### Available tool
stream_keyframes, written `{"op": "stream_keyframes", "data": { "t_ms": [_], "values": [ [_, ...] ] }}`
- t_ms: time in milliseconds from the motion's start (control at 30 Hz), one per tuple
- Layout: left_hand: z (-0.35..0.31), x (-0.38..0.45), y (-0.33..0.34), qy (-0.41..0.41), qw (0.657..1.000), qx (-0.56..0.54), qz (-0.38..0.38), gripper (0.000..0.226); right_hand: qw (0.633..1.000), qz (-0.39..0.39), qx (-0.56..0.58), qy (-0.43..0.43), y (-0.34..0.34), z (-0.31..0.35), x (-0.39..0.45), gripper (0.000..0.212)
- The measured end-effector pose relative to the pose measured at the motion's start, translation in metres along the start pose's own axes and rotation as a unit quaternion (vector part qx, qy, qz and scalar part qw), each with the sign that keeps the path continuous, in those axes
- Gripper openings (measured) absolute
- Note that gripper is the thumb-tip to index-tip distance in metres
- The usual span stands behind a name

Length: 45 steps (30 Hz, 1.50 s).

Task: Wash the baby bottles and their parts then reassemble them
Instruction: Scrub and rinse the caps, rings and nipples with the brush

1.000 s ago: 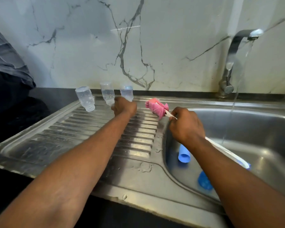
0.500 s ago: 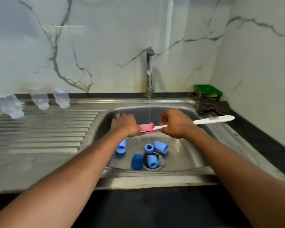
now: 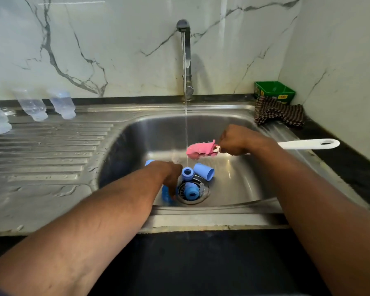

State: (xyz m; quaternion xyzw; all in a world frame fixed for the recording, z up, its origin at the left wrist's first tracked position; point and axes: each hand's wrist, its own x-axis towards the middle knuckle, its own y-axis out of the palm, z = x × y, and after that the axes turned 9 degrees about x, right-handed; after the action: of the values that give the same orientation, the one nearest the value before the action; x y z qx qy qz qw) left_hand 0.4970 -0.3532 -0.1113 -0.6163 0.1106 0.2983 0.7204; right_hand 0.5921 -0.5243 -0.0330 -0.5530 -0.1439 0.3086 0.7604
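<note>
So the sink [image 3: 239,133] is doing all the carrying here. Its ribbed drainboard on the left has three clear bottles [image 3: 31,105] parked mouth-down along the back edge, tilted, I'd guess so they drip dry while the small parts get done. The tap [image 3: 186,58] at the back edge is running a thin stream straight down into the basin.

The brush [image 3: 203,149] is held above the basin, long axis running roughly left to right, pink sponge head pointing left and sitting right at the stream, probably to wet or rinse it, white handle sticking out past the sink's right edge. The right hand [image 3: 236,141] has its fingers wrapped around the handle just behind the head.

The left hand [image 3: 169,175] is down at the basin floor near the drain, fingers curled onto a blue cap [image 3: 166,194]; looks like it's picking the next piece. More blue caps and rings [image 3: 203,171] are bunched around the drain.
</note>
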Motion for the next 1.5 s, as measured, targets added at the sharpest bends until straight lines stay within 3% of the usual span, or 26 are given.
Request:
{"op": "stream_keyframes", "data": {
  "t_ms": [133, 233, 300, 400, 433, 467, 633, 767, 833, 900, 1067, 1200, 1267, 1500],
  "values": [
    [-0.002, 0.000, 0.003, -0.006, 1.000, -0.024, 0.000, 0.063, 0.999, -0.038, 0.013, -0.004, -0.001, 0.001, -0.006, 0.024],
    [0.008, 0.001, -0.007, -0.013, 0.977, -0.204, -0.059, 0.046, 0.996, -0.079, 0.037, 0.007, -0.004, 0.000, -0.009, 0.003],
    [0.018, 0.003, -0.019, -0.037, 0.900, -0.408, -0.148, 0.033, 0.993, -0.107, 0.047, 0.014, -0.005, -0.001, -0.010, 0.021],
    [0.017, 0.005, -0.045, -0.067, 0.685, -0.695, -0.209, 0.028, 0.984, -0.168, 0.058, 0.024, -0.009, 0.001, -0.012, 0.031],
    [0.013, 0.006, -0.051, -0.067, 0.624, -0.753, -0.199, 0.029, 0.981, -0.185, 0.056, 0.025, -0.010, 0.003, -0.014, 0.032],
    [0.007, 0.006, -0.056, -0.062, 0.585, -0.788, -0.182, 0.029, 0.978, -0.200, 0.058, 0.027, -0.011, 0.004, -0.016, 0.031],
    [0.003, 0.018, -0.062, 0.010, 0.521, -0.842, -0.139, 0.031, 0.971, -0.229, 0.060, 0.011, -0.018, 0.014, -0.026, 0.021],
    [0.004, 0.022, -0.075, 0.073, 0.433, -0.886, -0.152, 0.040, 0.965, -0.254, 0.064, 0.000, -0.017, 0.022, -0.026, 0.018],
    [0.001, 0.026, -0.077, 0.073, 0.424, -0.886, -0.173, 0.041, 0.964, -0.259, 0.061, 0.009, -0.018, 0.021, -0.027, 0.019],
    [0.000, 0.030, -0.076, 0.059, 0.440, -0.873, -0.204, 0.041, 0.964, -0.260, 0.053, 0.023, -0.020, 0.020, -0.029, 0.023],
    [-0.001, 0.034, -0.066, 0.067, 0.567, -0.773, -0.276, 0.048, 0.967, -0.242, 0.052, 0.054, -0.024, 0.013, -0.037, 0.024],
    [-0.001, 0.032, -0.066, 0.060, 0.604, -0.736, -0.299, 0.046, 0.967, -0.235, 0.072, 0.069, -0.027, 0.014, -0.043, 0.024],
    [-0.002, 0.034, -0.070, 0.077, 0.590, -0.757, -0.268, 0.041, 0.966, -0.234, 0.086, 0.067, -0.027, 0.013, -0.043, 0.024],
    [0.003, 0.026, -0.078, 0.110, 0.451, -0.872, -0.156, 0.051, 0.957, -0.256, 0.139, 0.019, -0.022, 0.007, -0.034, 0.036]
  ]
}}
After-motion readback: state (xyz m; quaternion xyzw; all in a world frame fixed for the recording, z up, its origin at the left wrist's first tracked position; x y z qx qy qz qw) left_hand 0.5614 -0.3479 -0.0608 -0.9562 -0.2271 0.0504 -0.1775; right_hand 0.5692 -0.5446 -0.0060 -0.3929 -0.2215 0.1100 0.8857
